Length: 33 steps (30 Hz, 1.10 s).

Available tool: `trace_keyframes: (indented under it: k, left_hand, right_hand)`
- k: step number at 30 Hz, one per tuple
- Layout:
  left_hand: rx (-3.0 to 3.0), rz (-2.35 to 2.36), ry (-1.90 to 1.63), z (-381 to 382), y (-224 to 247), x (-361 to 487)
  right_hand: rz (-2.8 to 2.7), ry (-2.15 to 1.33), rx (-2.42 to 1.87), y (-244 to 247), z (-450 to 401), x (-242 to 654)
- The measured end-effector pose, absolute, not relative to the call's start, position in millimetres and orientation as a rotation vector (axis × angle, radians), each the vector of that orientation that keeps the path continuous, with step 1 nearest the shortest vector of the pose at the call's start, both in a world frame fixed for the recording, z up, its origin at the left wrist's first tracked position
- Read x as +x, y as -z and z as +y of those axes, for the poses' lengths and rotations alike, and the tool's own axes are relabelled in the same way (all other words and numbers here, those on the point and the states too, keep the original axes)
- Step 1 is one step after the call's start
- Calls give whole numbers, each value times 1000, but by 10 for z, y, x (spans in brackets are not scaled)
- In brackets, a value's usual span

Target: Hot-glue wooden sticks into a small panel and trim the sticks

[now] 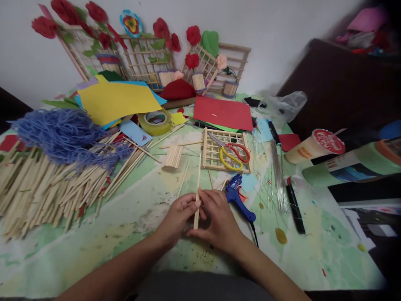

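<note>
Thin wooden sticks [196,219] stand nearly lengthwise between my hands, one reaching further up than the rest. My left hand [183,213] pinches them between thumb and fingers. From the other side, my right hand [217,215] has its fingertips against the sticks, with its thumb low near their bottom end. Just right of my right hand lies a blue hot glue gun [238,196]. Beyond my hands is a small wooden lattice frame [208,154], with scissors [230,154] with red and yellow handles on it. A small panel of joined sticks [173,156] lies to its left.
Many loose sticks [46,192] and blue yarn [62,131] cover the left side. Coloured paper [119,100], tape [155,121] and red paper [222,112] lie at the back. A cup [313,146], a bottle [351,165], thin wires [278,179] and a marker [295,207] are on the right.
</note>
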<state>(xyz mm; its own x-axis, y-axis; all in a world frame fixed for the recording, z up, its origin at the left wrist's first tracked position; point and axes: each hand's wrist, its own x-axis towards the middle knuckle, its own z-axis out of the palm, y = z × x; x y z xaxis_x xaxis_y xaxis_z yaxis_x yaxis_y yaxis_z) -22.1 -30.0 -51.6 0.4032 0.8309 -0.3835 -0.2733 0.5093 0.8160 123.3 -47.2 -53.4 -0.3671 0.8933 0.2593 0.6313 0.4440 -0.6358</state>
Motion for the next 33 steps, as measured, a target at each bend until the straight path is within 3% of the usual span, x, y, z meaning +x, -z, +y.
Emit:
trace_keyframes:
  k: [8,12,20,29,33]
  left_hand:
    - [666,972,-779,-240,557,-227]
    - [692,1019,-770,-196,550,-275]
    - [634,1089,-818,-114,509,-283]
    - [562,1067,-831,-92,523,-310]
    - [560,1063,-818,-89,517,-320]
  right_hand:
    - [-2396,-333,-1321,64,-167,1636]
    - [-2152,-9,-1715,-43,471,2121]
    - [-2365,-56,-1904,342,1034,2115]
    - [-1961,-163,-1973,-163,677,2460]
    - [-1728,-568,-1740,-198,233,2367]
